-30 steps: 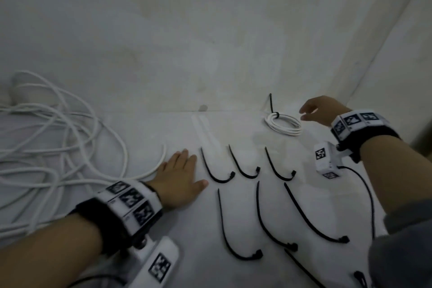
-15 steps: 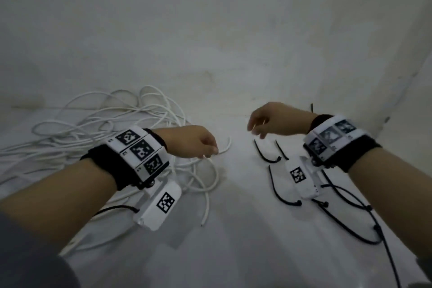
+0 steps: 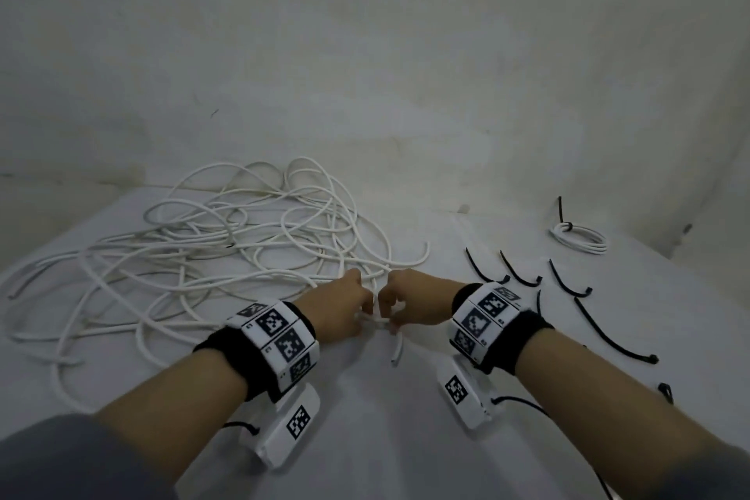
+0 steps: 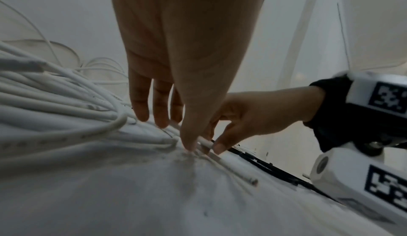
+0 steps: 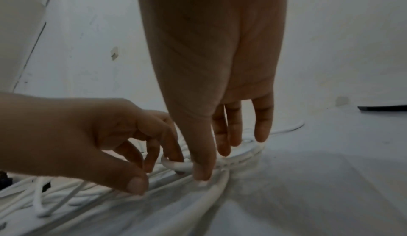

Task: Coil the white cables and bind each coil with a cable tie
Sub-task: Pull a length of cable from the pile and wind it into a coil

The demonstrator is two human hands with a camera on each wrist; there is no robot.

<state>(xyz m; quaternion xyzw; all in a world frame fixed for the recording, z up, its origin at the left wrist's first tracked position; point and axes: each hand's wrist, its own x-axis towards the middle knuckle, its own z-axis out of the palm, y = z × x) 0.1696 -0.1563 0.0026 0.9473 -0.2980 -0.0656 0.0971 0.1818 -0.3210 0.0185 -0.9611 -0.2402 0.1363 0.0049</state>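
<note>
Two hands meet at the near edge of the tangled white cables (image 3: 243, 256) on the white table (image 3: 406, 438). Left hand (image 3: 339, 313) and right hand (image 3: 410, 306) each pinch the same white cable end (image 3: 395, 353) between thumb and fingertips, almost touching. Right of the tangle lie loose black cable ties (image 3: 608, 337), and beyond them a finished coil (image 3: 580, 237) bound by a black tie.

Each wrist wears a black fabric cuff (image 3: 225, 353) under a white band (image 3: 280, 341) printed with square black-and-white markers. Below each wrist hangs a white camera housing (image 3: 290, 424) bearing another marker, fed by a thin black cable (image 3: 239, 427). Grey sleeves (image 3: 61, 463) cover the forearms nearest the body.
</note>
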